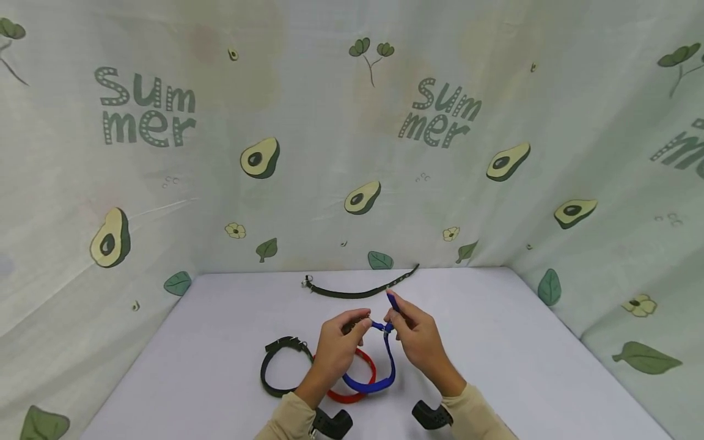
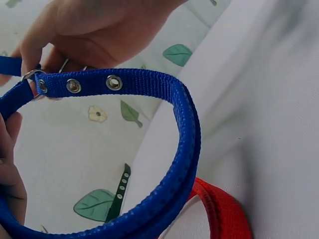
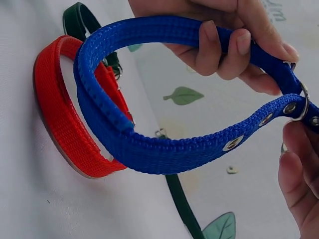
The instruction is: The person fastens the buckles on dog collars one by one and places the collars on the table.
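A blue pet collar [image 1: 365, 386], bent into a loop, hangs between my two hands above the table. My left hand [image 1: 337, 345] pinches its strap beside the metal ring, as the right wrist view shows, with several fingers [image 3: 211, 42] curled over the webbing. In the head view my right hand [image 1: 422, 342] holds the strap's free end, which sticks up past the fingertips. Metal eyelets [image 2: 114, 82] line the strap, and it runs through a metal ring [image 3: 304, 102]. The buckle itself is mostly hidden by the hands.
A red collar [image 1: 345, 398] lies looped on the table [image 1: 495, 366] below the blue one. Left of it is a looped dark green collar [image 1: 265, 374]. Farther back, another dark collar [image 1: 352, 296] lies stretched out near the printed curtain [image 1: 313, 214].
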`<state>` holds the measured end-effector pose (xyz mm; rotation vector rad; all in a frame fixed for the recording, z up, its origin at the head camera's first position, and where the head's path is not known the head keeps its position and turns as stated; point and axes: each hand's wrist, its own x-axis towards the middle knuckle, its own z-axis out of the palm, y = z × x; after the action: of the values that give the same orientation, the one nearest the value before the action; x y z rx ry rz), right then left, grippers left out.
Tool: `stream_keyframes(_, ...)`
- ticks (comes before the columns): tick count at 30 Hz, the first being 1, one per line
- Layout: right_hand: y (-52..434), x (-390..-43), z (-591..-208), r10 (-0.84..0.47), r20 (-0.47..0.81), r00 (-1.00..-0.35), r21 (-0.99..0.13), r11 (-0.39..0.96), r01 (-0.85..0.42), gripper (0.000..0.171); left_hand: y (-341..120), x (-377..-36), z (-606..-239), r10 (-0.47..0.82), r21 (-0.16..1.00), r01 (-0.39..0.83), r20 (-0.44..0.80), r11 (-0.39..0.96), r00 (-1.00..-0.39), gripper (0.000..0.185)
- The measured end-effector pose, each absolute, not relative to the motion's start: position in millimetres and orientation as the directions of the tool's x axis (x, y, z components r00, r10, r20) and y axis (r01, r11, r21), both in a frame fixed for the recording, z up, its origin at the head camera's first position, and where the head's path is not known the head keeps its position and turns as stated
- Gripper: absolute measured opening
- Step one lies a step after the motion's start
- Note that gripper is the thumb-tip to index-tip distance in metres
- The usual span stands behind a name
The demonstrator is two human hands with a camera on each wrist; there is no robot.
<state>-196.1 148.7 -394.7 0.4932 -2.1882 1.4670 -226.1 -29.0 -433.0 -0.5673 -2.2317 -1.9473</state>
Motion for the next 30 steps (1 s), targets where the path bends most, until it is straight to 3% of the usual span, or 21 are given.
stream_keyframes(14,163.9,-213.6,-419.6,-0.053,0.617,-0.785,-0.721,0.36,-0.591,0.027,-24.9,-223.0,-431.7,0.192,0.949,0.314,0.301,0.038,-0.934,0.035)
stream_keyframes(20,167.9,-213.8,-418.7,-0.062,0.664,-0.745,-0.708,0.268,-0.654,0.029,-25.4,-223.3,-430.6,0.201,0.949,0.315,0.304,0.023,-0.931,0.035)
stream_keyframes(30,167.6,-210.4,-413.0,-0.033,0.655,-0.755,-0.735,0.205,-0.647,0.019,-25.6,-220.5,-428.4,0.183,0.933,0.358,0.348,0.027,-0.92,0.036)
